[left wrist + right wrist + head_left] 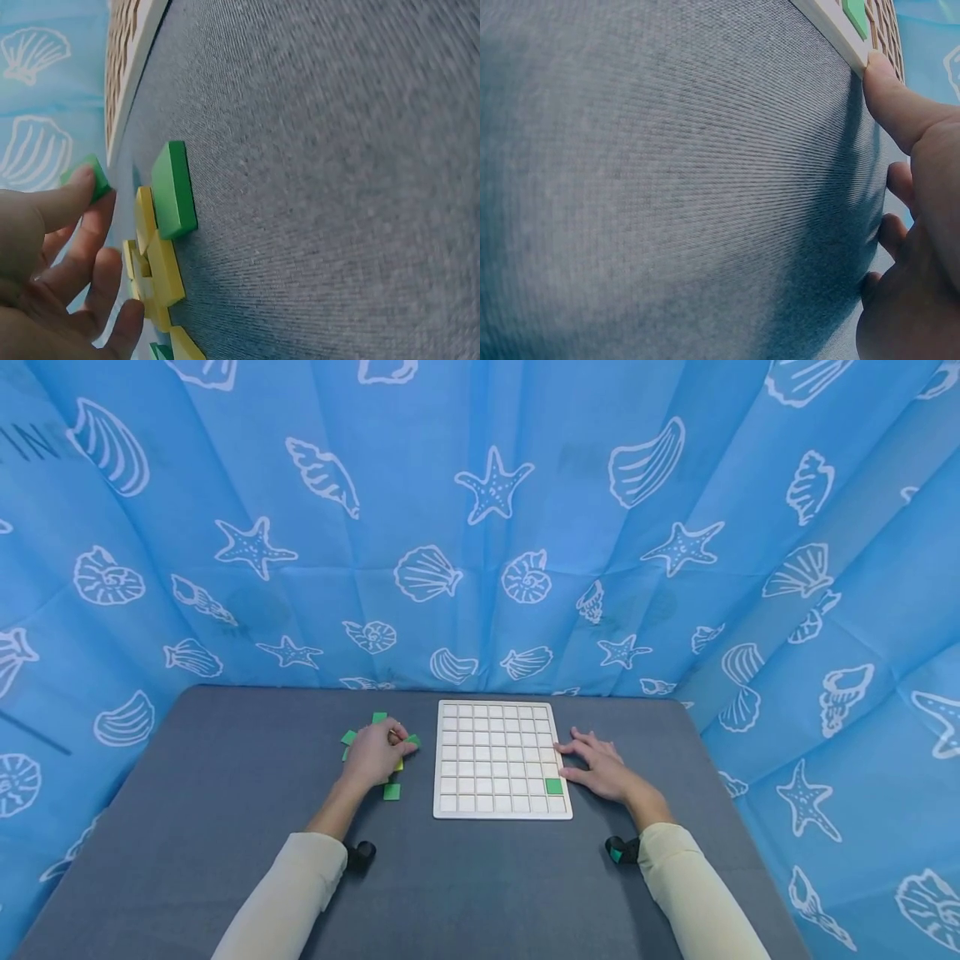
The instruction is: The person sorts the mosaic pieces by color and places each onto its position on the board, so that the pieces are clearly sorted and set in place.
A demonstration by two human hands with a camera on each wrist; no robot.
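Between thumb and forefinger my left hand (pixel 372 753) pinches a green square tile (pixel 95 178), held above a loose group of tiles left of the board. In the left wrist view, yellow tiles (pixel 166 266) and another green tile (pixel 174 191) lie on the cloth beneath that hand. A white gridded board (pixel 495 810) lies flat in front of me, with one green tile (pixel 553 787) in a cell near its lower right corner. My right hand (pixel 606 772) rests at the board's right edge, its thumb touching the rim and its fingers relaxed.
Grey cloth (pixel 480 885) covers the table. A blue curtain (pixel 480 527) with white shells and starfish hangs behind it and along the sides. One green tile (pixel 392 792) lies nearest me in the loose group. Black straps with small devices are on both wrists.
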